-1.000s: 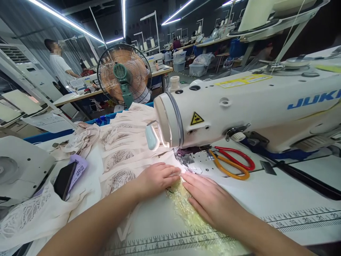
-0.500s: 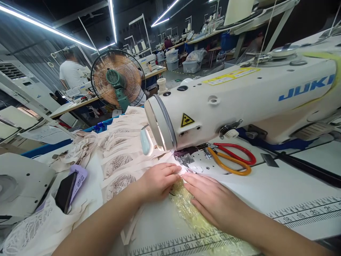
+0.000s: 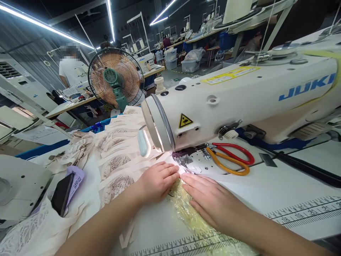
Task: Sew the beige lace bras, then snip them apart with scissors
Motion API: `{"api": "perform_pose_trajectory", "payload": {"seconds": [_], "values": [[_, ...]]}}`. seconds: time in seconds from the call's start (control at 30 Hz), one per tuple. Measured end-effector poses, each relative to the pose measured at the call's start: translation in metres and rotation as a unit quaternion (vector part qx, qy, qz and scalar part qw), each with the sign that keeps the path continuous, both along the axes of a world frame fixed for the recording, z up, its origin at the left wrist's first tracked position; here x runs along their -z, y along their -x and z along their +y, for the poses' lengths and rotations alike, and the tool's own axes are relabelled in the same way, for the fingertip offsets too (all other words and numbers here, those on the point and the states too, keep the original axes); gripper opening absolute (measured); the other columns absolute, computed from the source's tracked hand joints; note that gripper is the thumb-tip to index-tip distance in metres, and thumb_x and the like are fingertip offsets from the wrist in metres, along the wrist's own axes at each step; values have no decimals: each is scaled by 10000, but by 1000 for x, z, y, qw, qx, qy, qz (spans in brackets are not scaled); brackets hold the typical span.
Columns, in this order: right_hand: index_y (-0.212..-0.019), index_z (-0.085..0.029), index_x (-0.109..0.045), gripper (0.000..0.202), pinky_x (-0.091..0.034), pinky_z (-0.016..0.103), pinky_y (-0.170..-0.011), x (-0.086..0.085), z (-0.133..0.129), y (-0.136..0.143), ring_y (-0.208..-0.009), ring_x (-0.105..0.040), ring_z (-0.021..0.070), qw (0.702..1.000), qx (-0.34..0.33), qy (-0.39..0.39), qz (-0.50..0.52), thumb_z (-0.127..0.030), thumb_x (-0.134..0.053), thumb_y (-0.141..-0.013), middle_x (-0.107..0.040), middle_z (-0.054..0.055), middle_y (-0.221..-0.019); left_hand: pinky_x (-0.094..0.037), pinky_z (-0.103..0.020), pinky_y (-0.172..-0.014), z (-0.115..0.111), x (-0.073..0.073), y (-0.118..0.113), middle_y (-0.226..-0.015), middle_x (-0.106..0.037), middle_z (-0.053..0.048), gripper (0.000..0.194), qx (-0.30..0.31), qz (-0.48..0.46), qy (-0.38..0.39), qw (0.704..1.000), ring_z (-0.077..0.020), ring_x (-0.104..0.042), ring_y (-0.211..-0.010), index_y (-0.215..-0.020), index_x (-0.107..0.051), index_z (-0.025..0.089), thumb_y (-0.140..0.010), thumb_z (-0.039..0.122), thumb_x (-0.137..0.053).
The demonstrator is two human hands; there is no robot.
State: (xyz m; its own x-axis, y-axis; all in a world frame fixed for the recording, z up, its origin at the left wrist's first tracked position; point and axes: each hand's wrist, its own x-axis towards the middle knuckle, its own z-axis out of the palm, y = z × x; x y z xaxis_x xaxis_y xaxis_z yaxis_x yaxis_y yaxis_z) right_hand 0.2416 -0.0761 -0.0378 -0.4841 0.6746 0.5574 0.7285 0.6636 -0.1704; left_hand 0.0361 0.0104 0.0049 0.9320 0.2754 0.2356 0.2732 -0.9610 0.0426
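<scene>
My left hand [image 3: 157,179] lies with curled fingers on the pale pink fabric [image 3: 125,167] just in front of the needle area of the white JUKI sewing machine [image 3: 239,103]. Flat beside it, my right hand [image 3: 210,201] presses a strip of yellowish lace [image 3: 186,213] against the table. Both sets of fingertips almost meet at the presser foot [image 3: 183,158]. A stack of finished pink lace pieces runs away behind my left hand.
Red and orange scissors [image 3: 231,160] lie on the machine bed to the right. A black phone [image 3: 61,193] and a purple tag lie at the left. A fan [image 3: 115,78] stands behind the table. A person [image 3: 71,69] stands far left.
Both hands hold nearly the same spot on the fabric at the needle. The view has shifted slightly, and the person in the background has moved right.
</scene>
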Motion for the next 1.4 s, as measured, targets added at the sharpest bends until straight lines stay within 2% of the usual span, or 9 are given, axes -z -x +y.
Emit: {"api": "perform_pose_trajectory", "payload": {"seconds": [0.2,0.37,0.5,0.87,1.03,1.13,1.2,1.3,1.4], "values": [[-1066,-133,-632,308,-447,400,-946,4,0,2,-1161,-515,235,1000,13,-1,20,-191,-384,-894,-591,104,-1233,-426,-421,-934,1,-1,0,-1200,-574,-145,287,-5,1,-13,1000,-234,-515,-1112,-1125,-554,129,-888,200,-408],[-1060,-123,-635,289,-483,390,-900,-4,1,0,-1114,-553,237,1000,0,-16,-2,-180,-419,-877,-614,106,-1201,-442,-385,-829,5,-2,0,-996,-591,-98,259,-37,4,-30,999,-204,-540,-926,-1087,-579,177,-896,197,-407],[-1067,-124,-632,293,-484,379,-897,-8,1,-2,-1125,-546,234,1000,-3,-8,-5,-178,-422,-870,-611,101,-1206,-438,-349,-754,10,-1,0,-882,-599,-64,239,-29,2,-56,998,-174,-526,-818,-1081,-585,185,-911,182,-417],[-1072,-131,-628,291,-476,373,-899,-9,2,-3,-1133,-539,228,1000,-5,-8,-11,-188,-424,-873,-600,94,-1224,-442,-337,-773,18,-5,-1,-924,-621,-69,243,-17,-11,-69,997,-170,-544,-840,-1043,-605,166,-925,171,-392],[-1064,-132,-622,288,-469,380,-913,-3,0,-1,-1154,-521,229,1000,-6,11,4,-187,-410,-877,-598,96,-1225,-443,-335,-729,25,-4,2,-1040,-608,-80,309,-82,68,-49,993,-217,-539,-939,-1104,-596,189,-944,233,-335],[-1072,-139,-614,296,-445,404,-950,1,0,2,-1183,-494,231,999,1,26,22,-190,-392,-883,-586,98,-1239,-440,-354,-753,28,-6,0,-1099,-590,-90,346,-109,101,-45,988,-237,-525,-974,-1133,-589,193,-953,270,-304],[-1077,-137,-612,299,-450,412,-950,-2,2,2,-1182,-496,236,999,-1,29,25,-187,-393,-879,-584,102,-1241,-434,-368,-772,27,-9,-2,-1081,-588,-98,367,-127,105,-48,985,-242,-521,-970,-1111,-601,184,-957,278,-281],[-1068,-132,-617,294,-482,400,-922,-14,1,-4,-1143,-532,240,999,-22,23,15,-177,-405,-871,-598,113,-1216,-427,-371,-773,9,-18,2,-973,-591,-101,362,-185,119,-39,975,-233,-531,-905,-1021,-621,175,-949,251,-274],[-1087,-192,-625,297,-507,365,-893,-17,-20,-12,-1071,-583,230,995,-65,60,35,-231,-421,-874,-639,93,-1146,-441,-368,-694,-30,-31,16,-809,-581,-91,315,-291,190,-1,938,-222,-546,-763,-888,-616,161,-918,245,-314]]}}
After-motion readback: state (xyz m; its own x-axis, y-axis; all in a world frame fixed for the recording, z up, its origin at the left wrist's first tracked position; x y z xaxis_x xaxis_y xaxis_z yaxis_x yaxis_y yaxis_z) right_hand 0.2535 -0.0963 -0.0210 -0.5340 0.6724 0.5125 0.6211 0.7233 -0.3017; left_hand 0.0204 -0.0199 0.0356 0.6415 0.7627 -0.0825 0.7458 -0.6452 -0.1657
